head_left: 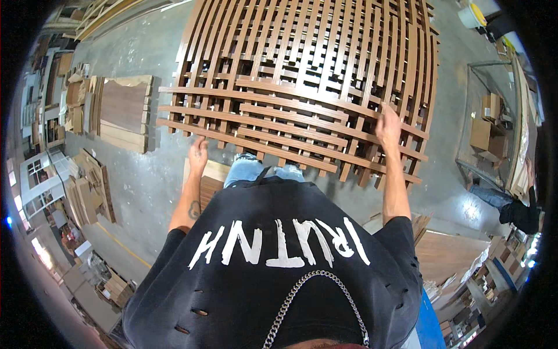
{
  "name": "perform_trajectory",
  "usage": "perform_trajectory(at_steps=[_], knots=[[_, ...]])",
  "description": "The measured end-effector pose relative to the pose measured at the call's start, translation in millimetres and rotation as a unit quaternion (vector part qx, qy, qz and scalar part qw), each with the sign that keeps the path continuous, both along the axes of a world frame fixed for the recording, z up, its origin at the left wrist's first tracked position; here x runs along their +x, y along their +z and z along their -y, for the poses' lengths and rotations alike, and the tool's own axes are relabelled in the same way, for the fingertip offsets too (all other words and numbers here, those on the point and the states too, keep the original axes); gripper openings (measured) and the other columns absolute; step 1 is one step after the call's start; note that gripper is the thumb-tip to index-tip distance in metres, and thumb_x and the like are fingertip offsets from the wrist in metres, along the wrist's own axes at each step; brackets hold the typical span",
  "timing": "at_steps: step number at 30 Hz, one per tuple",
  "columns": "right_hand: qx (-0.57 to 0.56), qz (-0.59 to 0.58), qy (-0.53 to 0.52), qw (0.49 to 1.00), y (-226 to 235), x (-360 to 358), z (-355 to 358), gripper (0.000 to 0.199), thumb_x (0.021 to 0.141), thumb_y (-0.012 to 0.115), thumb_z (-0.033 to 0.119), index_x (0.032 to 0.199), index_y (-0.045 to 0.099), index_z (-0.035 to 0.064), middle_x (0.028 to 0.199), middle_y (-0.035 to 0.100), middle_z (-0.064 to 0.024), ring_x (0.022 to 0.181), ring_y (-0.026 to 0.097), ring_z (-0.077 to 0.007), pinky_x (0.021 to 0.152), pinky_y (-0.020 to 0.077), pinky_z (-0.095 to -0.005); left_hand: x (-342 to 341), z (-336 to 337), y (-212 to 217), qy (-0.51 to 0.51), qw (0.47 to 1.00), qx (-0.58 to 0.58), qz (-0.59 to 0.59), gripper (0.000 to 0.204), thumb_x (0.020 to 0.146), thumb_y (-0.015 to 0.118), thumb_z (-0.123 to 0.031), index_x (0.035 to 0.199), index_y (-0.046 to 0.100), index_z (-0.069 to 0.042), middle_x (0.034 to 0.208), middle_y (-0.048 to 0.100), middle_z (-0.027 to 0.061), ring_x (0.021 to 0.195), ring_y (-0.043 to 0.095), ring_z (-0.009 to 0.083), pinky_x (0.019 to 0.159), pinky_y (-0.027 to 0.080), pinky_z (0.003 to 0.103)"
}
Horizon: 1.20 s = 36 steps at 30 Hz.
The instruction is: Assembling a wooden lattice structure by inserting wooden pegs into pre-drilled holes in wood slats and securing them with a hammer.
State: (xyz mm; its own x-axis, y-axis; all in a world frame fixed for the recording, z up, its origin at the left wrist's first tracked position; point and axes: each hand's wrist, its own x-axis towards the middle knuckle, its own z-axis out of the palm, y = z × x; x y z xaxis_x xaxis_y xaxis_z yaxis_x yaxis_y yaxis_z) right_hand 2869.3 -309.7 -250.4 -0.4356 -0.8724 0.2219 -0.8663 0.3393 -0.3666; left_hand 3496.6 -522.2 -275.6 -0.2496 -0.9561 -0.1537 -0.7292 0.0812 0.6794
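You stand over a big lattice of brown wooden slats (302, 75), laid flat and raised off the concrete floor (145, 180). Long slats run away from you; a few cross slats lie over them at the near edge.

Left hand (198, 152): it rests at the near-left end of the front cross slat (244, 142), fingers down on or just at the wood. I cannot tell whether it grips or only touches.

Right hand (388, 125): raised over the right part of the cross slats, fingers loosely spread, grasping nothing that shows. It sits just above the second cross slat (290, 119), close to contact.

Step in hand, by my reading: you are placing or squaring the cross slats on the lattice, one hand at each end of the near rows.

The next move calls for both hands flat on the same slat, even pressure, and a check that its ends line up with the neighbours before you let go.

Around you: stacked boards (122, 110) lie on the floor to the left, and another person (514, 203) is crouched at the far right by a metal-framed cart (485, 125).
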Motion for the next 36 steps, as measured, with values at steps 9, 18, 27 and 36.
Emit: perform_trajectory(at_steps=[9, 18, 27, 36], knots=[[0.148, 0.069, 0.12, 0.979, -7.4, 109.9, 113.4, 0.04, 0.089, 0.055, 0.009, 0.129, 0.055, 0.0074, 0.131, 0.057, -0.0129, 0.125, 0.051, -0.0289, 0.107, 0.0337, -0.0542, 26.1, -70.5, -39.1, 0.107, 0.983, 0.128, -0.075, 0.03, 0.092, 0.051, -0.012, 0.114, 0.061, 0.006, 0.084, 0.067, 0.01, 0.071, 0.062, 0.0159, 0.066, 0.051, 0.029], [0.222, 0.092, 0.116, 0.964, -2.3, 112.6, 130.9, 0.039, 0.084, 0.055, 0.005, 0.123, 0.06, 0.01, 0.118, 0.064, -0.0122, 0.112, 0.059, -0.031, 0.1, 0.0397, -0.0539, 37.6, -99.1, -31.8, 0.178, 0.952, 0.232, -0.088, 0.036, 0.095, 0.047, -0.017, 0.12, 0.059, 0.006, 0.094, 0.071, 0.0152, 0.075, 0.068, 0.0169, 0.063, 0.05, 0.028], [0.247, 0.09, 0.114, 0.958, -4.9, 113.5, 140.0, 0.043, 0.078, 0.057, 0.003, 0.121, 0.06, 0.007, 0.113, 0.066, -0.0165, 0.106, 0.062, -0.0346, 0.095, 0.0483, -0.0453, 58.2, -100.3, -35.4, 0.212, 0.932, 0.272, -0.109, 0.039, 0.093, 0.047, -0.018, 0.12, 0.058, 0.008, 0.097, 0.07, 0.0193, 0.079, 0.069, 0.0209, 0.073, 0.052, 0.03], [0.256, 0.079, 0.103, 0.958, -0.8, 119.8, 141.3, 0.042, 0.08, 0.059, 0.006, 0.122, 0.06, 0.0086, 0.109, 0.067, -0.0182, 0.103, 0.063, -0.037, 0.092, 0.0493, -0.0466, 62.9, -86.7, -25.8, 0.207, 0.931, 0.275, -0.117, 0.039, 0.094, 0.049, -0.021, 0.121, 0.057, 0.006, 0.098, 0.07, 0.0186, 0.082, 0.07, 0.022, 0.068, 0.052, 0.03]])
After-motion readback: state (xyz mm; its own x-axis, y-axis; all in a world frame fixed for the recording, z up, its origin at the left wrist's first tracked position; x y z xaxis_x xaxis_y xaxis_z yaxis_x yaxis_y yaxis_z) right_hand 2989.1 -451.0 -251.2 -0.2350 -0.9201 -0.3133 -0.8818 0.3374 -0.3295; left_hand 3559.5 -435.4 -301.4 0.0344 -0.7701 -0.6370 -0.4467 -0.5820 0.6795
